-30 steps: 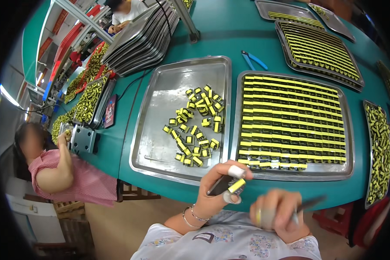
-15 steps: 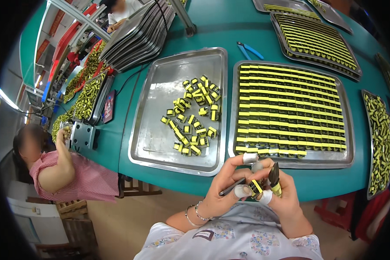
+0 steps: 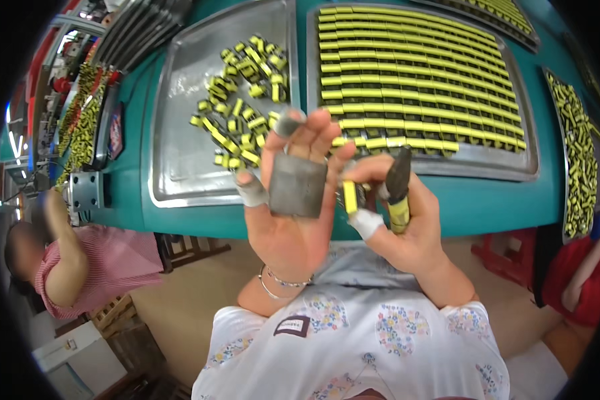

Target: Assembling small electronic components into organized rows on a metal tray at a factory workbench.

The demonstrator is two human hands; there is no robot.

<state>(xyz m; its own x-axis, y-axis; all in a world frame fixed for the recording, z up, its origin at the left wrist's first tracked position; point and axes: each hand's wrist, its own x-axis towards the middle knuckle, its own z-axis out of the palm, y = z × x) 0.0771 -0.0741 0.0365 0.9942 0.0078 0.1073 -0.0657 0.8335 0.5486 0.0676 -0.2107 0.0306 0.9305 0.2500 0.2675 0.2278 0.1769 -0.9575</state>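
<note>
My left hand (image 3: 283, 243) is turned palm up, with grey covers on the thumb and a fingertip. A dark grey square plate (image 3: 298, 187) lies flat across its palm and fingers. Beside it, my right hand (image 3: 417, 233) pinches a small yellow-and-black transformer (image 3: 350, 197) between thumb and forefinger. The same hand also holds a tool with a dark tapered head and a yellow-green grip (image 3: 398, 193). Ahead are a metal tray (image 3: 187, 120) of loose transformers and another metal tray (image 3: 497, 168) where transformers stand in straight rows, the nearest row shorter.
A narrow tray of loose transformers (image 3: 578, 160) lies at the right. Stacked metal trays (image 3: 140, 33) stand at the far left. One person in a pink checked top (image 3: 107, 267) sits at the left; another person's red clothing (image 3: 580, 287) shows at the right, near a red stool (image 3: 507, 257).
My view has shifted. My hands have come up and apart; the left one has turned palm up, its plate now face-on. The transformer and tool remain in my right hand.
</note>
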